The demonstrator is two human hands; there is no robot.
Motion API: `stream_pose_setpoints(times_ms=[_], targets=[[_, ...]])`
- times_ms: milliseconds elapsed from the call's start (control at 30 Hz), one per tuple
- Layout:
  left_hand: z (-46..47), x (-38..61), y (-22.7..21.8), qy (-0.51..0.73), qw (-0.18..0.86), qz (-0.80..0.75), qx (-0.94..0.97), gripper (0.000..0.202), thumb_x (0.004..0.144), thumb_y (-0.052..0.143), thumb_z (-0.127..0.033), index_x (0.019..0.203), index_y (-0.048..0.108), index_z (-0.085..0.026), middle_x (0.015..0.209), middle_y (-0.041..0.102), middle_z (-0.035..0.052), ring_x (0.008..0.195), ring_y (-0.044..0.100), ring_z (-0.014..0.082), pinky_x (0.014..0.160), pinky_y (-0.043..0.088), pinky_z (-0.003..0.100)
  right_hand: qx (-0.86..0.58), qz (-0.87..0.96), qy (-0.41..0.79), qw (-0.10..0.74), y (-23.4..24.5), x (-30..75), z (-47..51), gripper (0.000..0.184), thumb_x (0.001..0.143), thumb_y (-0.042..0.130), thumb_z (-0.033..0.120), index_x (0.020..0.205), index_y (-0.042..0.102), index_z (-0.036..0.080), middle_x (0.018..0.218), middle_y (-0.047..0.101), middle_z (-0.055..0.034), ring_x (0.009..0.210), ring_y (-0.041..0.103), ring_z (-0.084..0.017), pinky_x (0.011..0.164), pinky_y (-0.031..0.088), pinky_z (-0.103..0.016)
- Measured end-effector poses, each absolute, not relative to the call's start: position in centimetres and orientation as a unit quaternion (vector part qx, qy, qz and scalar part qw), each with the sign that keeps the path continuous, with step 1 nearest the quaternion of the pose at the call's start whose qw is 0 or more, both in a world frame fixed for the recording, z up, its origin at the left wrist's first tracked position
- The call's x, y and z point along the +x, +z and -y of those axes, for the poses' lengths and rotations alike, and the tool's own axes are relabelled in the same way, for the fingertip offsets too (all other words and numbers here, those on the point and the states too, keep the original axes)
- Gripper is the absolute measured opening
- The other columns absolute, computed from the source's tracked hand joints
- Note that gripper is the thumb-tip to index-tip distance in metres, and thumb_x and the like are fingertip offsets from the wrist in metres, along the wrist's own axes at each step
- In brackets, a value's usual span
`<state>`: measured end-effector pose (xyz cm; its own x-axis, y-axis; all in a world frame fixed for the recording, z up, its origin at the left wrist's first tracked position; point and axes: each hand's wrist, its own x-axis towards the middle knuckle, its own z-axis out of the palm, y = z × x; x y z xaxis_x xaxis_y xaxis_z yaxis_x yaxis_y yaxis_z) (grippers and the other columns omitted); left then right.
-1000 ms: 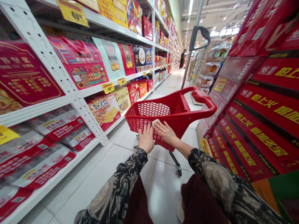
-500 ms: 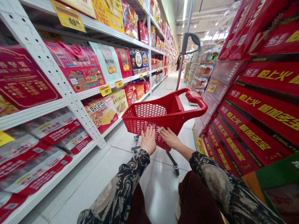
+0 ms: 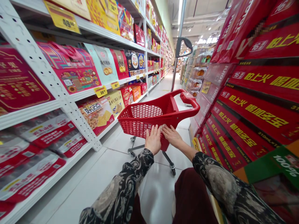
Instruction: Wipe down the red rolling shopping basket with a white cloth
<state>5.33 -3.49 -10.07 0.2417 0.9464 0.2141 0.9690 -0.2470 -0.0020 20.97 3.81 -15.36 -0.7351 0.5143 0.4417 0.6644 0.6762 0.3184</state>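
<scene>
A small red plastic shopping cart (image 3: 140, 115) with mesh sides stands on grey legs and casters in front of me. My left hand (image 3: 153, 140) lies against its near side, fingers stretched and close together over the mesh. Just beside it, my right hand (image 3: 171, 135) presses on the same side panel with bent fingers. A small whitish, crumpled-looking piece (image 3: 161, 127) shows at my right fingertips, mostly hidden; its kind is unclear. The cart's red handle (image 3: 190, 101) is at the right, untouched by either hand.
White shelves (image 3: 79, 119) with boxed snacks and bottle packs line the left. Stacked red drink cartons (image 3: 259, 109) rise close on the right, with a green carton (image 3: 275, 165) near my right arm. A grey pole (image 3: 178, 46) with a dark hook stands behind the cart.
My left hand has shifted right along the cart's side, closer to my right hand. The view has turned slightly, so the cart and shelves appear further left.
</scene>
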Motion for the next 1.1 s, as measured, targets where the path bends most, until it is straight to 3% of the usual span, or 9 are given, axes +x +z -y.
stream_pose_setpoints(times_ms=[200,333,633,900,1100], targets=[[3.3,5.3,-10.6,-0.095,0.060,0.610,-0.785,0.062,0.078,0.036,-0.020,0.139,0.027,-0.012,0.150,0.019,0.0089,0.138,0.014,0.0252,0.109,0.014,0.052,-0.347,0.875,-0.244,0.234,-13.0,21.9,-3.3,0.045,0.088,0.039,0.011,0.132,0.041,0.016,0.135,0.046,-0.0116,0.132,0.031,-0.022,0.106,0.023,-0.048],[3.0,6.3,-10.5,-0.107,0.062,0.602,-0.789,0.064,0.076,0.038,-0.020,0.139,0.028,-0.012,0.150,0.018,0.0085,0.138,0.013,0.0249,0.109,0.013,0.053,-0.394,0.836,-0.255,0.284,-10.2,22.8,-4.2,0.043,0.089,0.036,0.010,0.130,0.045,0.015,0.136,0.044,-0.0117,0.133,0.028,-0.023,0.107,0.018,-0.049],[3.3,6.9,-10.4,-0.106,0.069,0.586,-0.800,0.063,0.077,0.037,-0.021,0.139,0.027,-0.010,0.150,0.019,0.0095,0.138,0.014,0.0252,0.109,0.014,0.053,-0.347,0.897,-0.221,0.163,-14.7,24.4,-1.8,0.045,0.084,0.040,0.006,0.127,0.047,0.015,0.131,0.050,-0.0117,0.128,0.037,-0.024,0.103,0.026,-0.050],[2.9,7.2,-9.7,-0.106,0.063,0.585,-0.801,0.066,0.076,0.038,-0.021,0.139,0.026,-0.009,0.150,0.017,0.0098,0.138,0.013,0.0255,0.109,0.014,0.053,-0.435,0.772,-0.288,0.363,-7.5,26.7,-4.2,0.043,0.088,0.035,0.011,0.129,0.047,0.016,0.135,0.045,-0.0123,0.133,0.029,-0.021,0.108,0.014,-0.049],[2.9,7.6,-9.2,-0.098,0.055,0.587,-0.802,0.065,0.076,0.038,-0.020,0.139,0.026,-0.009,0.150,0.017,0.0098,0.138,0.013,0.0254,0.110,0.014,0.052,-0.463,0.767,-0.281,0.342,-8.2,28.0,-4.3,0.042,0.089,0.035,0.011,0.129,0.046,0.015,0.135,0.045,-0.0122,0.132,0.029,-0.022,0.107,0.015,-0.049]])
